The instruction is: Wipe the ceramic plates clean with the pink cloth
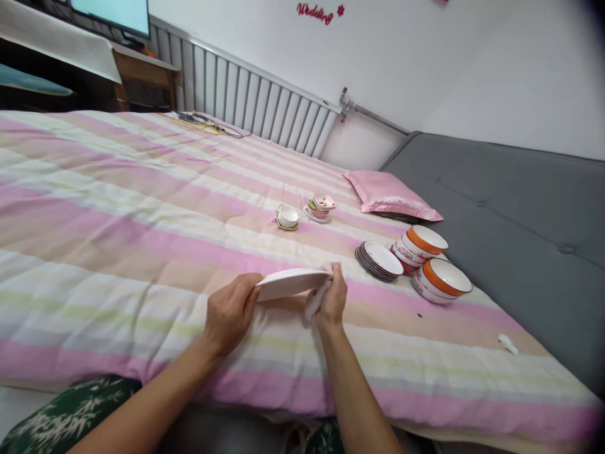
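A white plate (289, 284) is held up tilted, nearly edge-on, above the near side of the bed. My left hand (232, 312) pinches its left edge between thumb and fingers. At the opposite edge, my right hand (333, 299) is closed on a white cloth (316, 301), which wraps the rim and hangs below it. Whether the plate bears a pattern cannot be made out from this angle. Right of the hands lies a stack of dark-rimmed white plates (384, 258), with stacked orange-rimmed bowls (410, 249) and another such bowl (439, 284) beside it.
Small white bowls (287, 217) and small pink dishes (322, 205) stand mid-bed on the striped cover (142, 252). A pink pillow (392, 194) leans by the grey headboard (515, 202). A crumpled white scrap (508, 343) lies right, cables (208, 123) at the far edge.
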Demonstrator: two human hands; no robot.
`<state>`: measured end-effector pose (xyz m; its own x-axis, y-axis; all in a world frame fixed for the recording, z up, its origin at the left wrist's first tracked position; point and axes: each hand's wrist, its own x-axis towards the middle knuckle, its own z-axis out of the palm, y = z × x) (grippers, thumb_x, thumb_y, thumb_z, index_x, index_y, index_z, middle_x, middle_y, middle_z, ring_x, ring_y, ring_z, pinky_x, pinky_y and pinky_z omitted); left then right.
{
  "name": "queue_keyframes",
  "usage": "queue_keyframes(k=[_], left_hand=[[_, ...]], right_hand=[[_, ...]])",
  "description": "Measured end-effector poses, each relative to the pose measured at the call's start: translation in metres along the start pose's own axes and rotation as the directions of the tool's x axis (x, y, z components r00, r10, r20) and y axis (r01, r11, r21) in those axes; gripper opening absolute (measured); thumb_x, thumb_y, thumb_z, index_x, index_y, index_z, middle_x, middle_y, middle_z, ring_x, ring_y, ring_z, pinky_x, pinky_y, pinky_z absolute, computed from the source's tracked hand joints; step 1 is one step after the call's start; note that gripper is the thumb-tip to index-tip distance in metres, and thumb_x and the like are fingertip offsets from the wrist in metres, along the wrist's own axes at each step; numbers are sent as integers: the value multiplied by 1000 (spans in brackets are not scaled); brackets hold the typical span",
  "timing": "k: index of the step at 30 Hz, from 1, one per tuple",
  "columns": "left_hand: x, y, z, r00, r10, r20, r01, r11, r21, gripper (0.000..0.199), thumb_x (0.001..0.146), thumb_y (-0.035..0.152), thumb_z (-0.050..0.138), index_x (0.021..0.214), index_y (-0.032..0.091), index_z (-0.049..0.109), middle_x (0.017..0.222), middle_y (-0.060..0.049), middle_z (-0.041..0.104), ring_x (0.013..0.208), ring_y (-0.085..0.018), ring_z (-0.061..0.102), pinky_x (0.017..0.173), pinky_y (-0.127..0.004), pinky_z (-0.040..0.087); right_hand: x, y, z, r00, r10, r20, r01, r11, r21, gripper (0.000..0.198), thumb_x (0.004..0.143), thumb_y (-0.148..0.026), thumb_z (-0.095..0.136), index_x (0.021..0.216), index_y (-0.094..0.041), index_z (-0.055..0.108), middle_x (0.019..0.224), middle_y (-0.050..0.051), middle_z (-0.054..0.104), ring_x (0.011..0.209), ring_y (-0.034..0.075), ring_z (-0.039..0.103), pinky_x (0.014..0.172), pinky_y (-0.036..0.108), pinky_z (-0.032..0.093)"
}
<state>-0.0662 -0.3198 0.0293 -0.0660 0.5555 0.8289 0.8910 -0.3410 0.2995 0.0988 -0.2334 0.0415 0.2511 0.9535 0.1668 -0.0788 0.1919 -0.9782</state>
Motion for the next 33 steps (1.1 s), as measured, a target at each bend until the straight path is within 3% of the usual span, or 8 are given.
queue_keyframes(k=[4, 6, 9, 13, 19, 22, 28, 33], left_hand=[[-2, -2, -5, 993, 103, -54, -103, 995, -1, 18, 84, 13, 51, 101, 15, 59, 90, -8, 71, 81, -15, 67, 73, -22, 49], [-4, -1, -2, 986, 157, -55, -158, 987, -1, 19, 82, 12, 54, 100, 15, 60, 89, -8, 71, 82, -16, 67, 73, -22, 50], [-6, 3, 2, 973, 215, -78, -216, 976, 5, 20, 81, 11, 56, 100, 15, 61, 87, -9, 72, 82, -17, 68, 73, -24, 51], [-5, 8, 3, 965, 246, -85, -247, 969, 0, 18, 81, 9, 54, 96, 14, 62, 85, -10, 72, 79, -16, 67, 72, -24, 51], [-4, 11, 2, 981, 193, -23, -193, 981, 1, 14, 83, 11, 50, 91, 15, 62, 85, -9, 71, 75, -15, 66, 67, -22, 50], [-3, 8, 3, 989, 148, 29, -148, 989, -20, 17, 85, 14, 50, 98, 17, 61, 90, -7, 71, 82, -15, 67, 71, -21, 50], [2, -5, -1, 997, -29, 72, 35, 997, -73, 18, 88, 16, 47, 100, 18, 60, 90, -5, 68, 80, -12, 64, 70, -19, 47], [5, -9, -2, 995, -62, 73, 69, 993, -92, 18, 88, 16, 46, 99, 17, 60, 89, -4, 67, 80, -12, 63, 71, -19, 46]], right_hand=[[-13, -16, 4, 971, -220, 94, 228, 969, -92, 44, 91, -45, 28, 70, -17, 55, 68, 0, 57, 69, 14, 56, 69, 26, 42], [-20, -26, 2, 892, -406, 198, 443, 872, -209, 39, 92, -40, 30, 71, -18, 55, 72, 2, 57, 73, 15, 55, 72, 29, 40], [-33, -40, 1, 716, -583, 384, 698, 595, -399, 30, 91, -32, 37, 73, -18, 56, 76, 4, 59, 78, 18, 52, 78, 34, 36], [-54, -47, 8, 569, -627, 532, 813, 334, -476, 21, 88, -32, 44, 80, -19, 58, 80, 4, 63, 79, 19, 51, 79, 37, 33], [-50, -41, 8, 432, -667, 607, 889, 202, -411, 21, 85, -36, 48, 78, -19, 59, 76, 3, 63, 75, 18, 52, 75, 35, 34], [-33, -34, -2, 496, -697, 518, 859, 308, -408, 23, 87, -34, 46, 74, -19, 58, 73, 4, 61, 72, 17, 51, 72, 33, 34], [-5, -6, -11, 875, -400, 273, 476, 813, -334, 43, 95, -38, 24, 70, -19, 53, 62, -1, 51, 62, 13, 50, 64, 27, 39], [6, 0, -10, 921, -320, 223, 372, 892, -258, 49, 94, -46, 24, 80, -17, 61, 82, 4, 62, 84, 15, 56, 82, 30, 41]])
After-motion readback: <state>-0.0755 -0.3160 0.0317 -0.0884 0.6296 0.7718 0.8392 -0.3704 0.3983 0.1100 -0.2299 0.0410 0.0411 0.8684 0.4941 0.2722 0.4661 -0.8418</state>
